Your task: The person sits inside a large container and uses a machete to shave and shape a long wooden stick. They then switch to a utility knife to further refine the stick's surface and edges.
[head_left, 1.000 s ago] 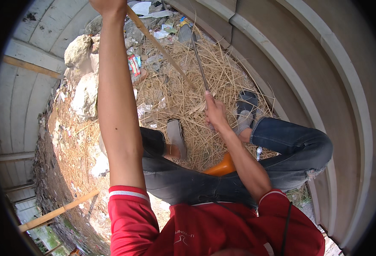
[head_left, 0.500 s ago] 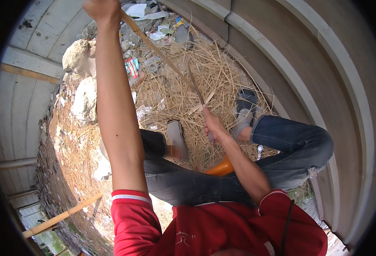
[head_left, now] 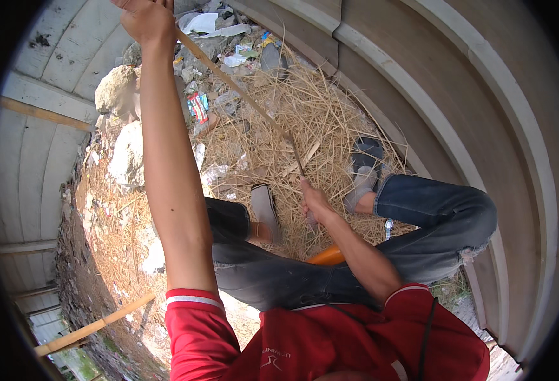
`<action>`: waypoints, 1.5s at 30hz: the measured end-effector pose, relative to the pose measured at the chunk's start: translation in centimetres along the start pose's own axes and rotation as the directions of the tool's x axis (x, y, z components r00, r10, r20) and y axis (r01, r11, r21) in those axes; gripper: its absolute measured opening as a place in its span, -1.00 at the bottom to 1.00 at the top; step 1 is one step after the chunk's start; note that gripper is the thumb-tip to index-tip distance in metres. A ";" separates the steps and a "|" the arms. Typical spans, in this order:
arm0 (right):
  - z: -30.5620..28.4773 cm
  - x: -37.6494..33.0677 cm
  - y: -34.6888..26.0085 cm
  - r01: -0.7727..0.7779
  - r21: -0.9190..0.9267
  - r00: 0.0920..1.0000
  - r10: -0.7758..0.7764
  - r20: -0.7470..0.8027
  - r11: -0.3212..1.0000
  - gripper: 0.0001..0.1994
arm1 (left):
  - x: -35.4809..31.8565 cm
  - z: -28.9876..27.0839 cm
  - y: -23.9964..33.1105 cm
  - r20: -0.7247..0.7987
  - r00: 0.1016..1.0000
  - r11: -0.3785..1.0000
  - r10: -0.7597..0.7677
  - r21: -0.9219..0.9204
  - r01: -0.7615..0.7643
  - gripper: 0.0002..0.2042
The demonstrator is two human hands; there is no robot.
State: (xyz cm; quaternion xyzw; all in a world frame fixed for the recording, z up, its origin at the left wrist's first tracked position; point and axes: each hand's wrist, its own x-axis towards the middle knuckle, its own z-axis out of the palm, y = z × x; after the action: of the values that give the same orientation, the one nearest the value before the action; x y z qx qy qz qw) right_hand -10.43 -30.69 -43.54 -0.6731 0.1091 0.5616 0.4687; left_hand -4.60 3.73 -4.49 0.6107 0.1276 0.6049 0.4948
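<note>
A long thin cane strip (head_left: 241, 95) runs from the top of the view down to my lap. My left hand (head_left: 145, 20) is raised with the arm outstretched and grips the strip's far end. My right hand (head_left: 314, 202) is closed around a knife whose narrow blade (head_left: 296, 155) lies against the strip near my knees. I sit with both legs in dark jeans (head_left: 432, 222) bent, grey shoes (head_left: 363, 168) resting on a heap of dry straw (head_left: 317, 120). I wear a red shirt (head_left: 330, 343).
Curved concrete walls (head_left: 482, 127) enclose the spot on the right and left. Pale rocks (head_left: 124, 149) and scattered litter (head_left: 229, 38) lie beyond the straw. An orange object (head_left: 326, 256) sits under my legs. A wooden pole (head_left: 95, 324) lies at lower left.
My left hand has drawn the strip further up and to the right. My right hand with the knife has stayed near my knees, shifting slightly.
</note>
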 end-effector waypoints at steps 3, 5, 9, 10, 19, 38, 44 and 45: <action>0.1 -5.6 -4.0 0.181 0.028 0.981 -0.182 0.061 0.983 -0.43 | -0.4 -0.7 0.6 -0.008 1.000 0.999 0.018 0.045 -0.018 -0.27; 0.8 -6.6 -5.8 0.477 0.028 0.876 -0.478 0.073 0.879 -0.46 | -0.5 -0.1 0.4 -0.114 0.993 0.999 0.019 0.029 -0.016 -0.27; 2.3 -5.0 -3.7 0.869 0.005 0.494 -0.869 -0.037 0.494 -0.51 | -0.2 -0.6 0.3 0.016 1.000 0.998 -0.012 0.055 0.011 -0.28; 3.3 -4.0 -2.0 0.921 -0.024 0.386 -0.920 -0.063 0.388 -0.53 | -0.8 -0.9 2.0 -0.016 1.000 0.996 -0.005 0.086 0.007 -0.29; -1.5 2.1 1.5 -0.129 0.423 0.975 0.035 0.222 0.897 -0.47 | -1.3 -3.1 1.8 -0.026 0.991 0.990 -0.128 -0.062 0.126 -0.27; 2.8 -5.7 -4.5 0.909 0.184 0.406 -0.892 -0.196 0.373 -0.49 | -0.6 -7.6 2.6 0.311 0.924 0.887 -0.224 -0.328 0.325 -0.18; 1.4 1.2 0.6 0.093 0.142 0.993 -0.103 0.063 0.985 -0.47 | -3.0 -2.1 3.0 0.037 0.997 0.994 -0.067 -0.089 0.070 -0.22; 1.2 -0.1 -1.2 0.040 0.203 0.995 -0.059 0.086 0.978 -0.46 | -3.0 -2.1 2.7 0.025 0.998 0.994 -0.057 -0.093 0.059 -0.22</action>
State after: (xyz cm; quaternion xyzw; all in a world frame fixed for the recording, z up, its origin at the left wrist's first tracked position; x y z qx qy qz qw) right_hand -10.45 -29.21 -42.81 -0.5984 0.1267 0.5661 0.5526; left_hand -8.35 1.13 -4.78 0.5897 0.1114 0.5886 0.5417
